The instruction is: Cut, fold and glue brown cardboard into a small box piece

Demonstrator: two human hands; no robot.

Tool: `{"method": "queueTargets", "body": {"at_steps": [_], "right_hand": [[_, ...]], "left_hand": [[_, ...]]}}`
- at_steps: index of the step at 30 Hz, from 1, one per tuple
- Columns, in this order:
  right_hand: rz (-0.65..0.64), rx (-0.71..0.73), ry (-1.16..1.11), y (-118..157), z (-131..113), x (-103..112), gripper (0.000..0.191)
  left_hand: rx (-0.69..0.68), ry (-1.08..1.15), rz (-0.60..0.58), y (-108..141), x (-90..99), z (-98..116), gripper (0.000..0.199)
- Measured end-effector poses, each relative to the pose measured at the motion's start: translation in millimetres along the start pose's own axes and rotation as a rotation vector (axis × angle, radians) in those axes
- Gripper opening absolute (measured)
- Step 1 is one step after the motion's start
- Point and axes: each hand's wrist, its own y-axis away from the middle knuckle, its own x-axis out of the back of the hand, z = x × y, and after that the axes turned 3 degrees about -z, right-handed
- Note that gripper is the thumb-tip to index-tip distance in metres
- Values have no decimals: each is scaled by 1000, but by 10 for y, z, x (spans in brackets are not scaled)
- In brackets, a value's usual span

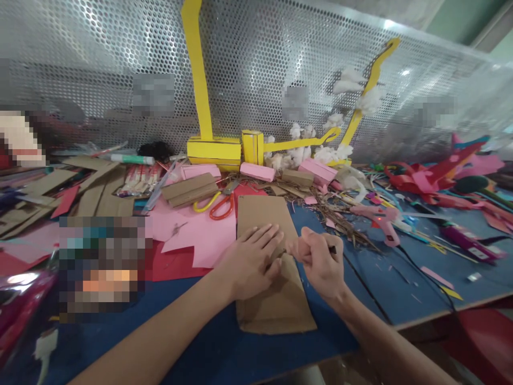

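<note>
A piece of brown cardboard [276,310] lies lengthwise before me on the blue table. My left hand [256,259] rests flat across its middle, fingers stretched out and pressing on the surface. At the cardboard's right edge, my right hand [324,262] is closed in a fist around a thin dark-ended tool [332,249]. Most of that tool is hidden by the fingers, so its kind does not show. The tool's other end seems to meet the cardboard close to my left fingertips. Beyond the cardboard's left side lie scissors [222,206] with one yellow and one orange handle.
Pink paper [212,246] and red paper lie left of the cardboard. A pink glue gun [382,222] with a black cord is to the right. Yellow paper-covered boxes [214,151] stand against the perforated metal panel [248,64]. Twigs [340,219] and cardboard scraps [104,187] clutter the back.
</note>
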Motion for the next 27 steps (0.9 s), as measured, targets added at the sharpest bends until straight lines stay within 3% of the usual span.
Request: {"method": "queueTargets", "body": {"at_steps": [9,15,27], "right_hand": [[-23,-20,-5,0,-28,10,57],[-104,-42,-8,14,-59,-10,58],[-20,-50,-4,33,-31,0,57]], "left_hand": [[-2,-6,8,0,7,6,57],[-11,-5,7,1,9,1,57],[-18,-36,13,0,-2,4,57]]}}
